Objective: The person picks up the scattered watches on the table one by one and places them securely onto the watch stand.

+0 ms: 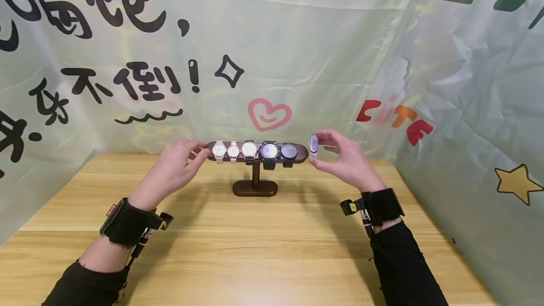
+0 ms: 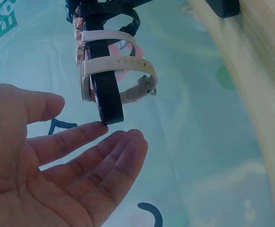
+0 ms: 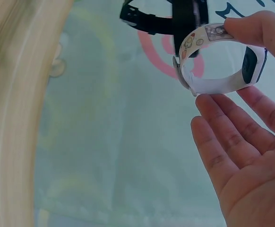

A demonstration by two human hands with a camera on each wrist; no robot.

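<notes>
A dark wooden watch stand (image 1: 256, 172) holds several watches in a row along its raised bar. At its left end, a watch with a white strap (image 2: 114, 65) loops round the bar. My left hand (image 1: 172, 169) touches that end with a fingertip, its fingers loosely extended and the thumb apart. Just off the bar's right end, my right hand (image 1: 346, 159) pinches a white smart band (image 3: 213, 85) between thumb and fingers. The band forms a closed loop with small printed pictures and a dark oval screen. Beside it, a black-strapped watch (image 1: 290, 151) is rightmost on the bar.
The stand's oval base (image 1: 255, 188) rests toward the back of a light wooden table (image 1: 255, 249). A printed cloth (image 1: 297, 51) hangs close behind the stand and along the right side.
</notes>
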